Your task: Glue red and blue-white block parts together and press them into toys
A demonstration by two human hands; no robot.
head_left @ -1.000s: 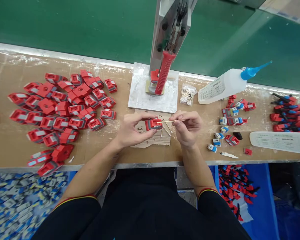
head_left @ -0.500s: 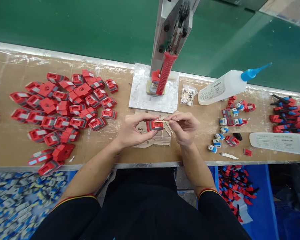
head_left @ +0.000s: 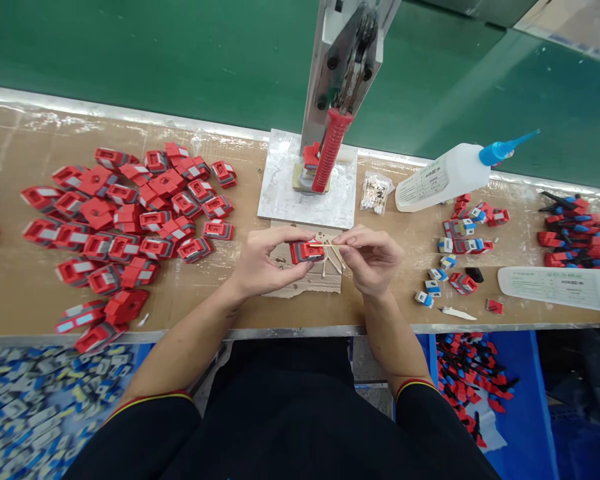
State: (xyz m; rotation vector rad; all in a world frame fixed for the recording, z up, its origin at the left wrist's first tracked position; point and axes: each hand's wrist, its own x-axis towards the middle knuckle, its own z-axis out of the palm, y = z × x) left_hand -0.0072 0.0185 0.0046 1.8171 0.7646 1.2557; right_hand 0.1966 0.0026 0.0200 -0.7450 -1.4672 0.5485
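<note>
Between thumb and fingers, my left hand (head_left: 267,260) grips a small red and grey plastic toy part (head_left: 307,251) with a recess facing up. My right hand (head_left: 371,257) is closed in a pinch on a thin cotton swab (head_left: 330,246), whose far end lies over the recess of the part. Whether its tip touches the plastic is too small to tell. Below both hands lies a stained piece of cardboard (head_left: 300,285) with several loose swabs (head_left: 334,262) on it.
A press with a red handle (head_left: 333,150) stands on a metal plate (head_left: 275,193) ahead. Many red parts (head_left: 130,213) lie left. At right are a swab bag (head_left: 377,192), glue bottles (head_left: 443,177), small blue-white pieces (head_left: 437,274) and red-black parts (head_left: 575,230). Blue bins (head_left: 525,400) sit below the table edge.
My right hand has shifted slightly right, its fingers drawing back from the part with the swab. The toy part has moved slightly left in my left hand.
</note>
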